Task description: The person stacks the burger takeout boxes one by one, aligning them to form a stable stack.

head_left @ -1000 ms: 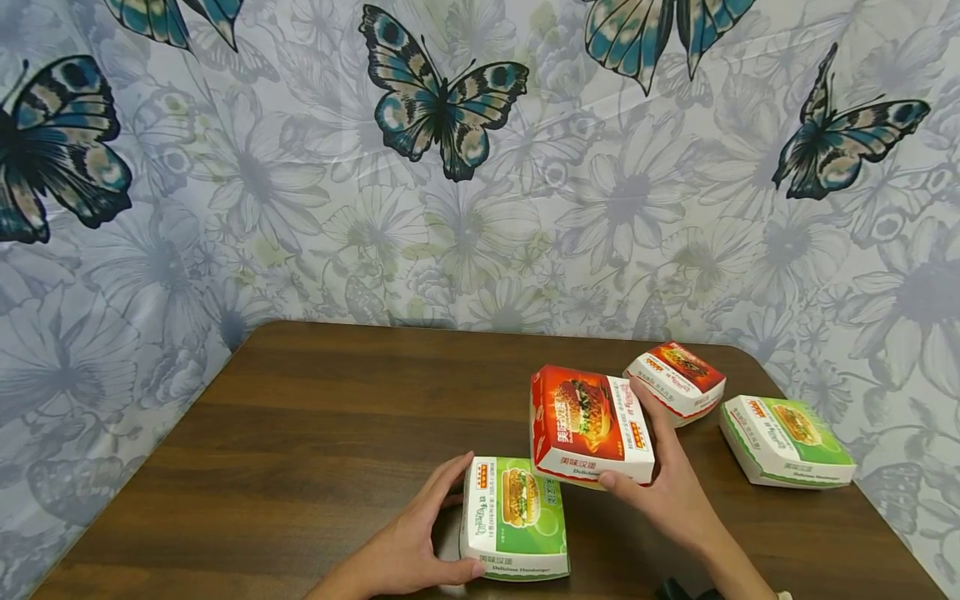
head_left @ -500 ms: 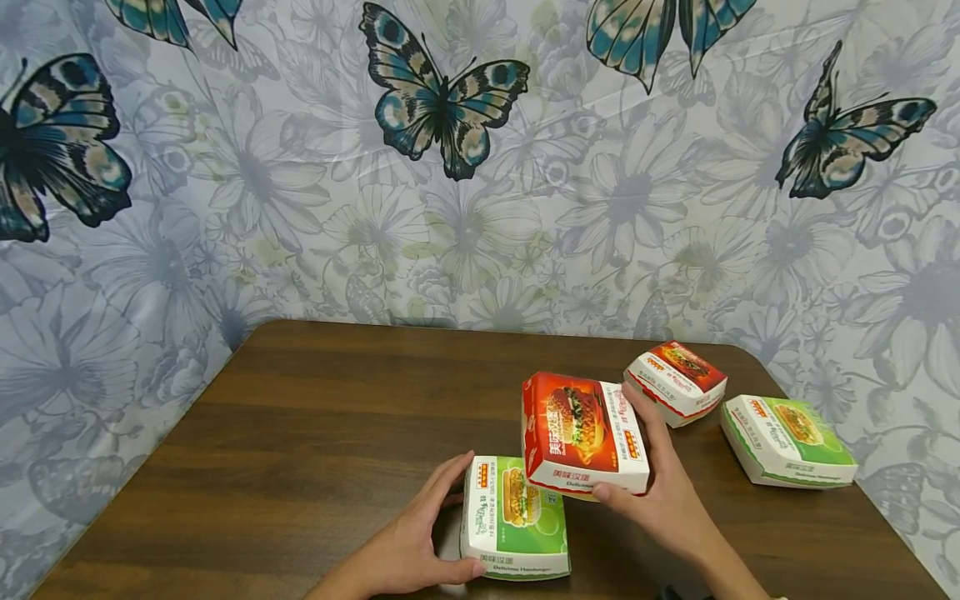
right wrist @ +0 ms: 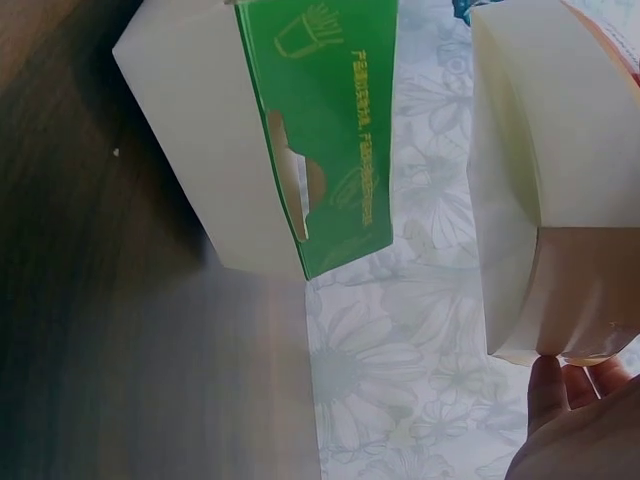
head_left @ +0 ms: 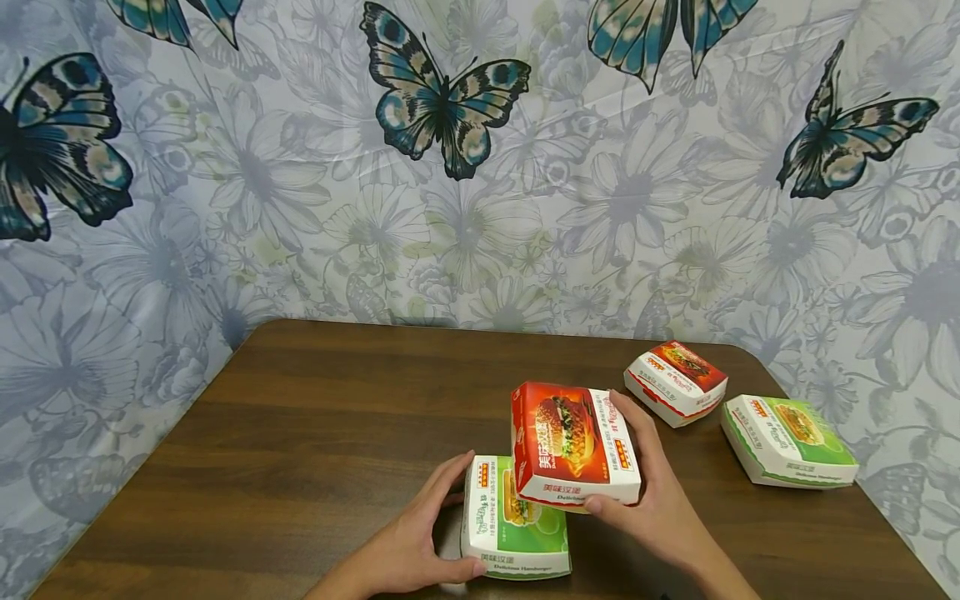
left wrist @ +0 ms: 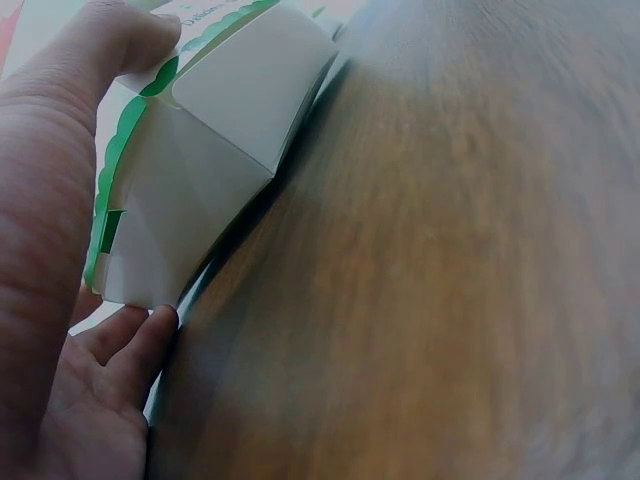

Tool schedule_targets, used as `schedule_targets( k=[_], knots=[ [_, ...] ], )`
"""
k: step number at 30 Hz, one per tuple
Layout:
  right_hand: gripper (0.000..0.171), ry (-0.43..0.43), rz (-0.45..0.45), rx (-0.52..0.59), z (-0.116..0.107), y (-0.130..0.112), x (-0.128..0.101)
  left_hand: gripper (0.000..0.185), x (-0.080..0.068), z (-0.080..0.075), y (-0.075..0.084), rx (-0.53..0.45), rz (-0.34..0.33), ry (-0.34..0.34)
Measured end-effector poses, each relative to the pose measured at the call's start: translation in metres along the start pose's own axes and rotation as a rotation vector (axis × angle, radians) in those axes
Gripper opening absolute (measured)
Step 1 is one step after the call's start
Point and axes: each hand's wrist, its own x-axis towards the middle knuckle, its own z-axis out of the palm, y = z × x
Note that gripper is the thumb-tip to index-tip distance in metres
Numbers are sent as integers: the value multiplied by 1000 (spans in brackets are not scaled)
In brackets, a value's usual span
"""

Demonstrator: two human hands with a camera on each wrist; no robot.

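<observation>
Red box (head_left: 573, 442) has shifted left and nearer the person since a second ago, covering more of the green box (head_left: 525, 542) in the head view; green box and left grip stay put.

Red box is held above the green box, over its far right part. Right wrist view shows a gap between the two, so not touching. Right grip (head_left: 663, 504) pinches the red box from its right side, thumb at the near right corner, fingers along the far right side. Burger picture on the red top, white strip on the right, white front with lettering.

Green box sits on the tabletop (head_left: 300, 433), near the front edge of view. Left grip (head_left: 412, 542) holds it from the left: thumb on the near left corner, fingers at the far left. Left wrist view shows the thumb on the white front by the green scalloped trim, fingertips at the box's other end.

Farther right, second red box (head_left: 675, 383) lies near the back corner of the tabletop, turned at an angle. Second green box (head_left: 791, 442) is just beside it, closer to the right edge; can't tell if they touch.

Behind: pale floral backdrop (head_left: 480, 250) with blue-and-black butterflies (head_left: 442, 104).
</observation>
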Motion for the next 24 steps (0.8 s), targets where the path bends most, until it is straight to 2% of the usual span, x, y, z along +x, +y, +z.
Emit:
schedule_targets(
  k=[9, 12, 16, 24],
  knots=[
    [117, -24, -24, 38, 6, 0, 0, 111, 1, 0, 2, -27, -55, -17],
    [117, -29, -32, 36, 9, 2, -1, 111, 2, 0, 1, -15, -42, -14],
    [118, -29, -33, 4, 12, 2, -2, 110, 1, 0, 0, 9, 11, -2],
    [118, -36, -36, -23, 17, 1, -3, 111, 1, 0, -1, -7, -5, -2]
  ],
)
